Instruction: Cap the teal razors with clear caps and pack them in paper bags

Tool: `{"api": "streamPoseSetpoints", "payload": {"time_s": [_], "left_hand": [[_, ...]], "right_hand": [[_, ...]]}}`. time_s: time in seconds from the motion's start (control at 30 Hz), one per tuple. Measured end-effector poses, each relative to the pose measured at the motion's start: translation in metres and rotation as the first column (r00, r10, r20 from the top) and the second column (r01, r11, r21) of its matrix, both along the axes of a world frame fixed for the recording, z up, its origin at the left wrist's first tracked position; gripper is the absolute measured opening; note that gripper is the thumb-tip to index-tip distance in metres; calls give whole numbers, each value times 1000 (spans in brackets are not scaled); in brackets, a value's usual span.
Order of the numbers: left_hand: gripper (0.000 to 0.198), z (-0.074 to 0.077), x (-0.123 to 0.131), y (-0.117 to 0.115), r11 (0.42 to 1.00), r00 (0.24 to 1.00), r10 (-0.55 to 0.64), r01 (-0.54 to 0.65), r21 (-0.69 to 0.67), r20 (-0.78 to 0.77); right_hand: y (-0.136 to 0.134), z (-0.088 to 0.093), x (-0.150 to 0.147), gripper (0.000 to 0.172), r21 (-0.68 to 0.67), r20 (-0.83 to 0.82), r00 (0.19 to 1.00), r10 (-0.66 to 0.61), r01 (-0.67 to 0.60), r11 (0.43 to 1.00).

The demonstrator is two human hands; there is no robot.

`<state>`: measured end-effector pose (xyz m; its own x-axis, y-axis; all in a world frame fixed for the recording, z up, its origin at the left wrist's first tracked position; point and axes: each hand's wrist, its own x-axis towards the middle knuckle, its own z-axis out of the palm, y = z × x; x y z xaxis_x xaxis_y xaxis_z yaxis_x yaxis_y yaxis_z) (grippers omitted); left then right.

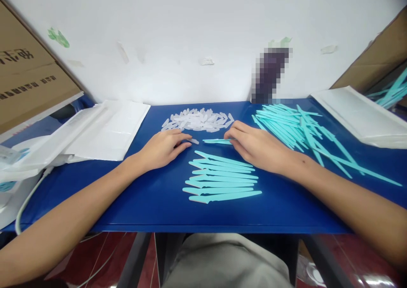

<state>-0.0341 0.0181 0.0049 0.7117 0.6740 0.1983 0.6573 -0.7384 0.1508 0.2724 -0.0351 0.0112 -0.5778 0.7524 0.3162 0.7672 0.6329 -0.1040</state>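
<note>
My left hand (166, 148) pinches a small translucent plastic cap (194, 141) between thumb and fingertips. Facing it, my right hand (246, 144) grips a teal eyebrow razor (216, 141), whose blade end points left at the cap; a short gap separates the two. Below both hands lies a stack of teal razors (225, 179) in a rough row, side by side. Beyond my fingers is a heap of translucent caps (200, 119). Past my right hand, a loose pile of teal razors (286, 125) spreads over the blue table (143, 203).
White padded envelopes (104, 129) lie at left, near a cardboard box (28, 67) and a white cable (23, 209). Another white envelope (362, 118) rests at right, beside a box holding more teal razors (394, 89). A white wall (178, 38) closes off the back; a pixelated dark object stands there.
</note>
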Motion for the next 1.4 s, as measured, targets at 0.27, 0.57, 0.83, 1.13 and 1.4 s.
{"api": "streamPoseSetpoints", "payload": {"time_s": [0.27, 0.57, 0.83, 1.13, 1.4], "left_hand": [[34, 1, 11, 2, 993, 985, 13, 8, -122, 170], [26, 5, 19, -1, 894, 936, 197, -49, -446, 291], [26, 4, 22, -7, 929, 942, 187, -77, -363, 279], [26, 3, 19, -5, 927, 939, 152, -26, -375, 310], [21, -2, 28, 2, 951, 918, 47, 79, -299, 393]], "right_hand": [[0, -4, -3, 30, -93, 56, 997, -45, 50, 994], [-2, 2, -5, 30, -115, 63, 996, -65, 72, 991], [-2, 6, -2, 28, -23, 93, 992, -81, 84, 996], [-2, 4, -5, 27, -43, 83, 994, -74, 78, 996], [-4, -1, -28, 25, -40, 130, 991, -40, 46, 998]]}}
